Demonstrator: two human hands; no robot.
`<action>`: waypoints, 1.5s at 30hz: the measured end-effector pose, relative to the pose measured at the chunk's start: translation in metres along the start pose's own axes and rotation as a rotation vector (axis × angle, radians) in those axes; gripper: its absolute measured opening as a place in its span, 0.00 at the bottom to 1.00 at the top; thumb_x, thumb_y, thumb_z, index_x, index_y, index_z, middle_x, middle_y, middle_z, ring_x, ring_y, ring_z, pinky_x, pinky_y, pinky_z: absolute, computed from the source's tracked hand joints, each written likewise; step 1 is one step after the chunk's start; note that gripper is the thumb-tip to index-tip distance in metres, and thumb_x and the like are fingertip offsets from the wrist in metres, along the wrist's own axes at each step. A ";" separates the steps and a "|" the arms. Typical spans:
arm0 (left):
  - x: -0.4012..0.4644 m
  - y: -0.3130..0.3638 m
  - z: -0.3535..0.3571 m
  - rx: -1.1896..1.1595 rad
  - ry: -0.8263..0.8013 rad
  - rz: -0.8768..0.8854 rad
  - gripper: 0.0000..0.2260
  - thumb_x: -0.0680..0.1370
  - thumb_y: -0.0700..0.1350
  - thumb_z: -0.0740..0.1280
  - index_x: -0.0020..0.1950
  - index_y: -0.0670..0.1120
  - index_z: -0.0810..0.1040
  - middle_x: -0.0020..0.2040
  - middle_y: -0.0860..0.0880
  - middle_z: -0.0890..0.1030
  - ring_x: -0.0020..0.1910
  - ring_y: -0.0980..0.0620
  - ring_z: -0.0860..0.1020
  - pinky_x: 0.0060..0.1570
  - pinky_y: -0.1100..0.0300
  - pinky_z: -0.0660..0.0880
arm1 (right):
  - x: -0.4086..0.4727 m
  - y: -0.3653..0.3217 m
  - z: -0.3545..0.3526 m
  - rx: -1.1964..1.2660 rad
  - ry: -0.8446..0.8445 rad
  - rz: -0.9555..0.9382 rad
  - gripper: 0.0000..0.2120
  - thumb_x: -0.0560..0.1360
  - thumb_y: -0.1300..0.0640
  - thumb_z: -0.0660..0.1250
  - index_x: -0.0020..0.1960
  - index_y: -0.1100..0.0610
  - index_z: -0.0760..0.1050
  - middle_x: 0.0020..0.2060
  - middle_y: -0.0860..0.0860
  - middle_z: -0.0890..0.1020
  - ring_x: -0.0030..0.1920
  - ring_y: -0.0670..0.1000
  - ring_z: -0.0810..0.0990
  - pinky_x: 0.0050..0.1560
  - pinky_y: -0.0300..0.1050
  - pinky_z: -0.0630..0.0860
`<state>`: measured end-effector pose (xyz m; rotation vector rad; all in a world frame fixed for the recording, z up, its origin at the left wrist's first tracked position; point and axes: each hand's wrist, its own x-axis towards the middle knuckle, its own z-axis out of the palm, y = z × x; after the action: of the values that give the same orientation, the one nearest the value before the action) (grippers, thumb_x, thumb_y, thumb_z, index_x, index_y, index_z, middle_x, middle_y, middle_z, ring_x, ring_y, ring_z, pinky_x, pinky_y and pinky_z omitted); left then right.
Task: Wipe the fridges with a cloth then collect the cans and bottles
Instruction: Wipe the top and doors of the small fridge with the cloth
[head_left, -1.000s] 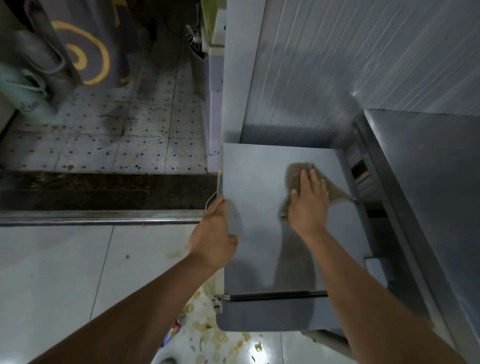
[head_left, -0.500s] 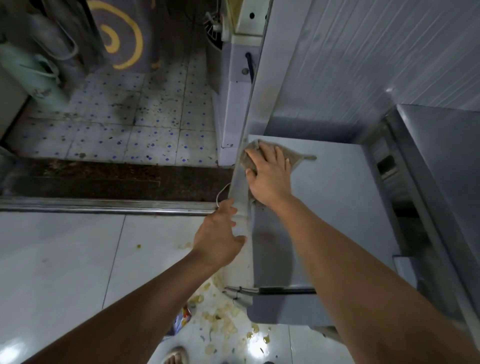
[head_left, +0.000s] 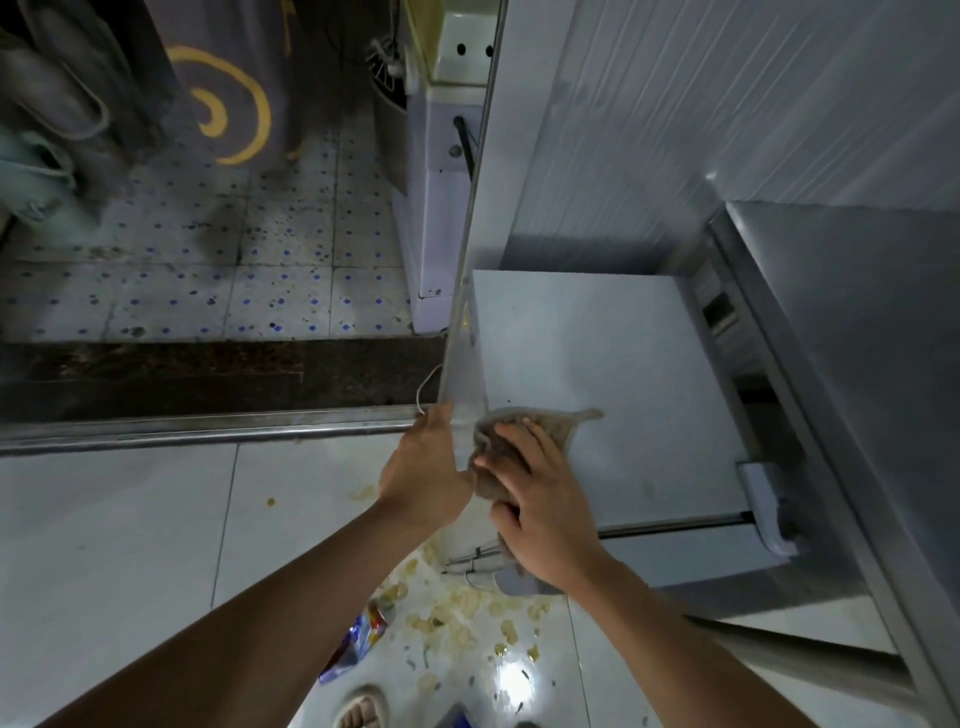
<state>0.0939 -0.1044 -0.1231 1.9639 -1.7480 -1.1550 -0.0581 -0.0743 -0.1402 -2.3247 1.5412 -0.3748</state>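
Observation:
A small grey fridge (head_left: 613, 364) stands against the wall, its flat top facing me. My right hand (head_left: 540, 499) presses a brown-grey cloth (head_left: 550, 423) flat onto the top near its left front corner, fingers spread over the cloth. My left hand (head_left: 423, 470) rests against the fridge's left edge beside the cloth, fingers wrapped on the corner. No cans or bottles show clearly.
A taller steel fridge or counter (head_left: 857, 364) stands at the right. A corrugated wall panel (head_left: 701, 119) rises behind. Food scraps (head_left: 467, 608) and a colourful wrapper (head_left: 363, 634) litter the white floor below. A metal door sill (head_left: 208, 426) crosses at left.
My right hand dragged the cloth from the top's middle to the back left corner, then toward me along the left edge. The left hand stayed at the fridge's left edge.

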 end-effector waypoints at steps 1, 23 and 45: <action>-0.001 0.000 0.002 0.009 0.005 0.002 0.31 0.71 0.43 0.69 0.72 0.49 0.60 0.68 0.48 0.70 0.64 0.47 0.72 0.59 0.49 0.72 | 0.006 0.008 -0.002 -0.012 -0.010 0.003 0.21 0.69 0.58 0.66 0.62 0.53 0.76 0.66 0.53 0.70 0.69 0.58 0.65 0.71 0.51 0.62; -0.018 0.069 0.071 0.274 0.097 -0.157 0.24 0.73 0.37 0.61 0.68 0.47 0.63 0.70 0.46 0.60 0.66 0.41 0.66 0.58 0.43 0.72 | -0.011 0.171 -0.076 -0.094 0.079 0.617 0.26 0.81 0.53 0.53 0.77 0.53 0.50 0.76 0.51 0.51 0.75 0.57 0.51 0.74 0.55 0.55; -0.026 0.061 0.094 0.293 0.130 -0.233 0.32 0.75 0.39 0.60 0.76 0.49 0.50 0.76 0.49 0.49 0.69 0.39 0.63 0.65 0.42 0.66 | -0.095 0.151 -0.071 -0.283 0.064 0.524 0.29 0.77 0.58 0.60 0.75 0.63 0.53 0.73 0.62 0.59 0.73 0.61 0.57 0.74 0.53 0.55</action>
<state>-0.0146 -0.0664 -0.1338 2.4093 -1.7372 -0.8495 -0.2489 -0.0500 -0.1403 -1.9926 2.2712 -0.1027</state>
